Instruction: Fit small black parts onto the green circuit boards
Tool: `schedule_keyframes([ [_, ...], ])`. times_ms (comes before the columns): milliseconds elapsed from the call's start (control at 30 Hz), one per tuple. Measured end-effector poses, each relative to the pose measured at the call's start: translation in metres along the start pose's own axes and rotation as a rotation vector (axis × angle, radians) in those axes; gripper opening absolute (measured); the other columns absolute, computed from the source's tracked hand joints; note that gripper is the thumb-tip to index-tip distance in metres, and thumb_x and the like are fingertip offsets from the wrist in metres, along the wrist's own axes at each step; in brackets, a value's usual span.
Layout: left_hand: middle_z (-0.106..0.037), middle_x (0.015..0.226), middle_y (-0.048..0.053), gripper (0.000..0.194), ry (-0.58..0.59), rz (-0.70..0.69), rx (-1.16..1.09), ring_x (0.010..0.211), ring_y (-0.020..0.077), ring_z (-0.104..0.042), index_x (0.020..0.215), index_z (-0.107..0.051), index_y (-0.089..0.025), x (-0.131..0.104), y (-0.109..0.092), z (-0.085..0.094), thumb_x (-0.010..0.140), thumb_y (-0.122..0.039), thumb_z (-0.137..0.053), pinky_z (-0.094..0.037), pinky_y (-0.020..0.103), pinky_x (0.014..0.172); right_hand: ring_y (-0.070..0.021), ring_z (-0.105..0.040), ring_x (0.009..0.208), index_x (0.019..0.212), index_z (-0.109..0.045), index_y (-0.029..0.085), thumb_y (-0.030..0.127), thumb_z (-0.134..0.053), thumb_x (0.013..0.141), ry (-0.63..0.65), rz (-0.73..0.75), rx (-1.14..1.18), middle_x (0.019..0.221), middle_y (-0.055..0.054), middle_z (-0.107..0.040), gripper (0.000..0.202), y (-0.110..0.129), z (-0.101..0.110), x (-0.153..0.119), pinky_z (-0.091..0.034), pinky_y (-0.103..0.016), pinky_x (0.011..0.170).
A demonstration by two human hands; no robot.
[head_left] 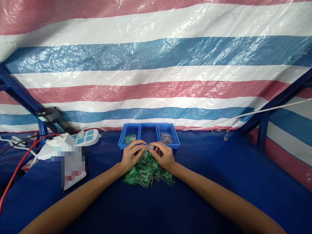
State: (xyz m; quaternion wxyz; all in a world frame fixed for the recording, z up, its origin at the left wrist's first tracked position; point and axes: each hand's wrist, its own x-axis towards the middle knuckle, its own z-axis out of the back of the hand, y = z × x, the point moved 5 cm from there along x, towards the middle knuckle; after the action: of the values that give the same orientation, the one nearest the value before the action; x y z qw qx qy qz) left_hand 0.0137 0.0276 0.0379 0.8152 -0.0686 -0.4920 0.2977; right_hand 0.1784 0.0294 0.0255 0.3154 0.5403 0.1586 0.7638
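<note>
Near the left edge of the blue worktop (219, 182), a red cable (17, 169) curves past a white power strip (84, 137), with a black tool (55, 122) behind it against the striped tarp (156, 74). A blurred white object (73, 167) lies just in front of the strip. Toward the middle, the left hand (130, 156) rests over a pile of small green bags (146, 172), its fingers closed on one end of a small clear bag (149, 147). The right hand (165, 156) meets it there, its fingers pinching the other end of the same clear bag, so the bag sits between both hands, above the pile and just in front of the trays. Behind the hands, three blue trays (149, 134) stand side by side toward the back edge: green bags in the left one, small dark parts in the middle, clear bags in the right. Further right, a few small metal parts (219, 131) lie scattered near the back edge, beside a blue frame leg (262, 131).
</note>
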Motion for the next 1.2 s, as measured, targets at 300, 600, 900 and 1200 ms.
schedule_keyframes([
  [300,-0.062,0.103,0.007,0.013,-0.012,0.035,-0.017,0.056,0.0062,-0.05,0.097,-0.063,-0.018,0.0008,-0.0011,0.0007,0.087,-0.016,-0.056,-0.043,0.021,0.05,-0.0103,-0.055,0.056,0.105,-0.055,0.019,0.026,-0.058,0.087,0.006,-0.014,0.043,0.091,-0.007,-0.058,0.02,-0.001,-0.0006,0.0006,-0.048,-0.024,0.047],
  [600,-0.062,0.104,0.008,0.012,-0.024,0.025,0.012,0.058,0.0073,-0.052,0.096,-0.063,-0.018,-0.0007,-0.0003,0.0016,0.088,-0.016,-0.054,-0.043,0.021,0.052,-0.0109,-0.053,0.061,0.091,-0.052,0.018,0.029,-0.059,0.085,0.044,0.0,0.05,0.093,-0.008,-0.052,0.015,0.0009,-0.0016,0.0041,-0.05,-0.025,0.052],
  [900,-0.06,0.107,0.008,0.012,-0.004,0.031,0.031,0.051,0.0046,-0.046,0.096,-0.062,-0.019,0.0003,-0.0009,0.0006,0.087,-0.016,-0.055,-0.043,0.021,0.05,-0.015,-0.057,0.075,0.089,-0.057,0.018,0.025,-0.058,0.086,-0.017,0.032,0.032,0.103,-0.011,-0.049,0.008,0.0024,0.0006,0.003,-0.056,-0.03,0.064],
  [1200,-0.065,0.082,0.003,0.022,-0.001,0.078,-0.026,0.043,0.0039,-0.044,0.108,-0.055,-0.018,0.001,-0.0002,-0.0021,0.086,-0.022,-0.059,-0.042,0.018,0.045,-0.0143,-0.055,0.072,0.086,-0.058,0.018,0.026,-0.052,0.089,-0.033,0.023,0.035,0.097,-0.009,-0.049,0.009,0.0045,0.0027,0.0049,-0.054,-0.028,0.059],
])
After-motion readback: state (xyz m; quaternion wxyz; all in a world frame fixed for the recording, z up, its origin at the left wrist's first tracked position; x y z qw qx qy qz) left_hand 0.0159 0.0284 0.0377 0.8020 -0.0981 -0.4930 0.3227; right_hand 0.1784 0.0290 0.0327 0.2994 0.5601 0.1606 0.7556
